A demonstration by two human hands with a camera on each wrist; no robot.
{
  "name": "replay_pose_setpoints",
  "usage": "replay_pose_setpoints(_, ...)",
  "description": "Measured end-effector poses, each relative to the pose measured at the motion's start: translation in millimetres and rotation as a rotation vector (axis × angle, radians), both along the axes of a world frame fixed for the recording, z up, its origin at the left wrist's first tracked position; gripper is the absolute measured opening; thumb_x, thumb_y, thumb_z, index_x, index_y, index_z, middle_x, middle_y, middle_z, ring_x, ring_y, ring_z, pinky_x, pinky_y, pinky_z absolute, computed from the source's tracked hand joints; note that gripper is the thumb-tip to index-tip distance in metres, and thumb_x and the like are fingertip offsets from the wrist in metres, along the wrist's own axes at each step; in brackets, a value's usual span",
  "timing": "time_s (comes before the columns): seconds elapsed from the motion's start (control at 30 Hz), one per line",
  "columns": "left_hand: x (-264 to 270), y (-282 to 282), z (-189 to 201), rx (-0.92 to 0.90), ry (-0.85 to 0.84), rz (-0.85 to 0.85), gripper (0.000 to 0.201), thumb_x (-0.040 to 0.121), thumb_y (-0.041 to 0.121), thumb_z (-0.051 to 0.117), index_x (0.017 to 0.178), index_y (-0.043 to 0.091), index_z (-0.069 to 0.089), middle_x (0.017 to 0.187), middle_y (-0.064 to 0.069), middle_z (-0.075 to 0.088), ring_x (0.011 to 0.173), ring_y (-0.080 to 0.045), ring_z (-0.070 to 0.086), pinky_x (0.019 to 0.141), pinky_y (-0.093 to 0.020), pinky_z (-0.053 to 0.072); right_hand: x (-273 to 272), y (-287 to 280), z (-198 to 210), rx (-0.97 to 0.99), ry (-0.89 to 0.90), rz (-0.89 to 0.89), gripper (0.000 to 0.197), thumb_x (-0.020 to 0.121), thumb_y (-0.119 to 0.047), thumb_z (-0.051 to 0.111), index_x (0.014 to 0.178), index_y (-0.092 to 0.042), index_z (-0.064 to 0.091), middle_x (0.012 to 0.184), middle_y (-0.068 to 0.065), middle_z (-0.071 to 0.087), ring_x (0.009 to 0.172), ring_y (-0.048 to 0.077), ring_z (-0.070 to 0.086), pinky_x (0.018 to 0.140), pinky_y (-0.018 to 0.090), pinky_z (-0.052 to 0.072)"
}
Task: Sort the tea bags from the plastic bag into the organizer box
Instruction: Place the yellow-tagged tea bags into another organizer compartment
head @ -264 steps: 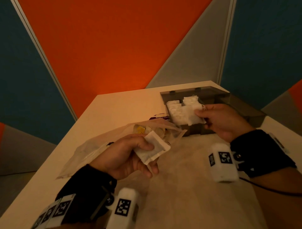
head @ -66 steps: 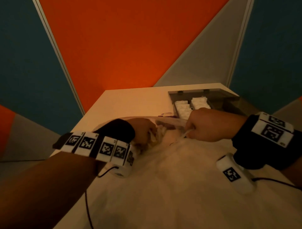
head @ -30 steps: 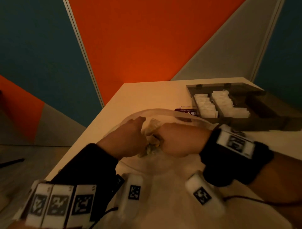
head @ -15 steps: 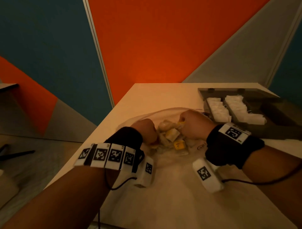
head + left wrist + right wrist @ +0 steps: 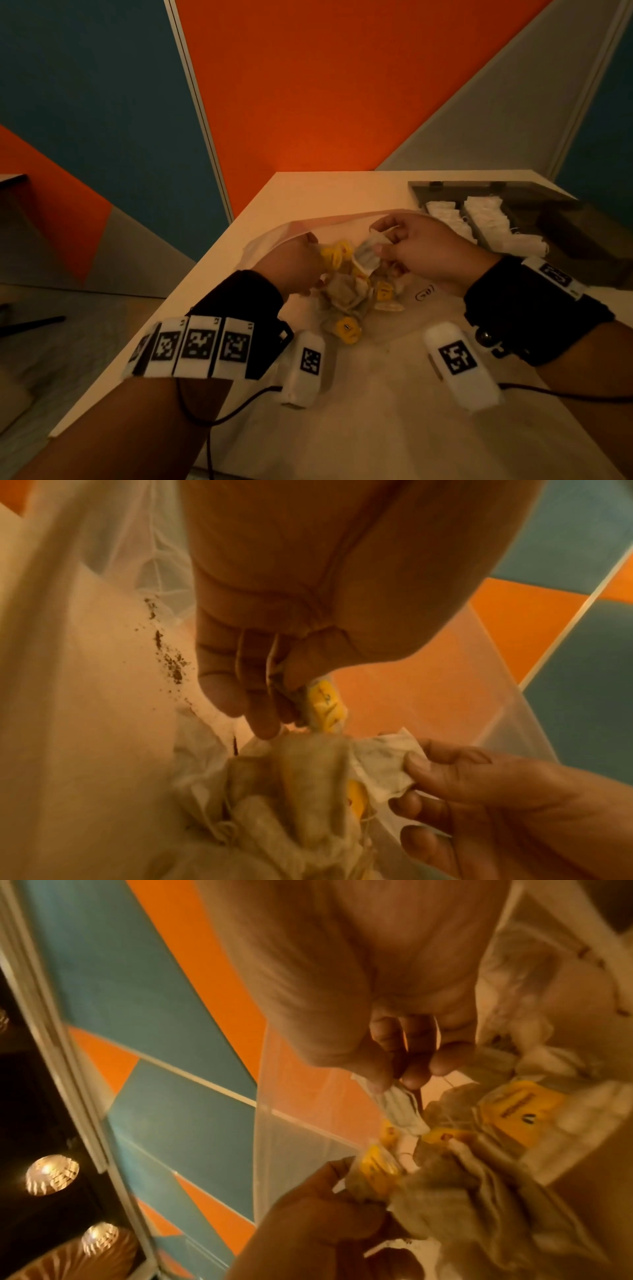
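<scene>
A clear plastic bag lies open on the table, with a tangle of tea bags and their yellow tags inside it. My left hand is in the bag's mouth and pinches a yellow tag between thumb and fingers. My right hand pinches one pale tea bag by its corner, raised just above the tangle. The right wrist view shows that tea bag hanging from my fingertips. The grey organizer box stands open at the far right, with rows of white tea bags in two compartments.
Loose tea crumbs lie inside the bag. The table's left edge runs close beside my left wrist. Cables trail from the wrist cameras across the near table. Orange, blue and grey wall panels stand behind the table.
My hands have drawn slightly apart inside the bag. The right hand has lifted a pale tea bag out of the tangle. The left hand has taken hold of a yellow tag.
</scene>
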State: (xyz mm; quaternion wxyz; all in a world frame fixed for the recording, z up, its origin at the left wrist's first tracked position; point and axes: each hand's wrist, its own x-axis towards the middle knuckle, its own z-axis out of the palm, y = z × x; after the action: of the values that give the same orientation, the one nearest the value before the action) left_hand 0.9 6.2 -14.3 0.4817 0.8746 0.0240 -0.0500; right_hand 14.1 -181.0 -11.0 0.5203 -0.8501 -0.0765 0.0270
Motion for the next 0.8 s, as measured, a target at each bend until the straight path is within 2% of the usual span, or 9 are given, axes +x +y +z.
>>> replay_pose_setpoints(0.03, -2, 1, -1, -0.002, -0.009, 0.027, 0.018, 0.094, 0.001, 0.044, 0.103, 0.017, 0.046, 0.097, -0.018, 0.061, 0.082, -0.035, 0.064, 0.061, -0.040, 0.053, -1, 1, 0, 0.055, 0.041, -0.008, 0.018, 0.092, -0.002, 0.062, 0.108, -0.010, 0.063, 0.091, 0.018, 0.066, 0.067, 0.022, 0.057, 0.060, 0.033, 0.048)
replay_pose_setpoints(0.1, -5, 3, -3, 0.054, -0.024, 0.065, 0.022, 0.092, 0.007, 0.045, 0.111, 0.019, 0.048, 0.101, -0.018, 0.063, 0.087, -0.039, 0.068, 0.068, -0.045, 0.057, -3, 2, 1, 0.115, 0.080, -0.025, 0.012, 0.094, -0.004, 0.059, 0.104, -0.006, 0.066, 0.088, 0.015, 0.064, 0.068, 0.020, 0.055, 0.058, 0.031, 0.046)
replay_pose_setpoints(0.2, -9, 4, -2, 0.145, -0.060, 0.049, 0.022, 0.082, 0.011, 0.050, 0.098, 0.026, 0.052, 0.098, -0.014, 0.064, 0.085, -0.037, 0.068, 0.070, -0.056, 0.059, -1, 2, -1, 0.103, 0.069, -0.089, 0.009, 0.094, -0.007, 0.058, 0.095, -0.007, 0.068, 0.087, 0.010, 0.066, 0.068, 0.017, 0.056, 0.052, 0.027, 0.042)
replay_pose_setpoints(0.3, -10, 3, 1, 0.244, -0.107, 0.032, 0.025, 0.081, 0.011, 0.052, 0.100, 0.027, 0.054, 0.099, -0.006, 0.063, 0.089, -0.029, 0.065, 0.076, -0.049, 0.059, 3, 2, -4, 0.012, 0.028, -0.158, 0.009, 0.093, -0.009, 0.057, 0.095, -0.008, 0.066, 0.092, 0.010, 0.065, 0.072, 0.017, 0.056, 0.051, 0.026, 0.043)
replay_pose_setpoints(0.47, -10, 2, 1, 0.420, -0.169, -0.015, 0.037, 0.080, 0.013, 0.063, 0.116, 0.024, 0.059, 0.099, 0.004, 0.061, 0.090, -0.019, 0.061, 0.073, -0.034, 0.057, 10, -2, -11, -0.311, -0.101, -0.195, 0.018, 0.093, -0.010, 0.052, 0.106, -0.006, 0.063, 0.104, 0.011, 0.063, 0.082, 0.016, 0.054, 0.070, 0.032, 0.047)
replay_pose_setpoints(0.53, -11, 3, 1, 0.489, -0.157, -0.025, 0.043, 0.078, 0.015, 0.066, 0.120, 0.023, 0.058, 0.106, 0.003, 0.061, 0.094, -0.017, 0.059, 0.076, -0.032, 0.055, 10, -5, -16, -0.497, -0.108, -0.097, 0.022, 0.092, -0.017, 0.054, 0.112, -0.011, 0.058, 0.112, 0.005, 0.060, 0.093, 0.018, 0.055, 0.078, 0.034, 0.049)
replay_pose_setpoints(0.6, -14, 3, 2, 0.506, -0.137, -0.037, 0.047, 0.080, 0.010, 0.061, 0.126, 0.021, 0.055, 0.115, -0.002, 0.060, 0.103, -0.021, 0.058, 0.086, -0.037, 0.054, 7, -3, -20, -0.625, -0.144, 0.027, 0.037, 0.088, -0.021, 0.060, 0.124, -0.019, 0.052, 0.122, 0.003, 0.055, 0.100, 0.018, 0.054, 0.082, 0.032, 0.048)
replay_pose_setpoints(0.7, -17, 0, 3, 0.500, -0.133, -0.083, 0.050, 0.084, 0.004, 0.054, 0.132, 0.015, 0.051, 0.123, -0.007, 0.058, 0.106, -0.021, 0.056, 0.089, -0.037, 0.052, 2, 6, -17, -0.783, -0.385, 0.170, 0.042, 0.081, -0.023, 0.063, 0.123, -0.025, 0.058, 0.121, 0.000, 0.060, 0.104, 0.019, 0.057, 0.087, 0.033, 0.049)
replay_pose_setpoints(0.8, -16, -5, 4, 0.592, -0.081, -0.182, 0.047, 0.088, 0.011, 0.054, 0.134, 0.016, 0.049, 0.128, -0.004, 0.057, 0.098, -0.015, 0.051, 0.079, -0.027, 0.046, -5, 17, -14, -0.852, -0.191, 0.423, 0.034, 0.083, -0.027, 0.065, 0.117, -0.028, 0.063, 0.110, -0.004, 0.066, 0.094, 0.018, 0.061, 0.083, 0.034, 0.052)
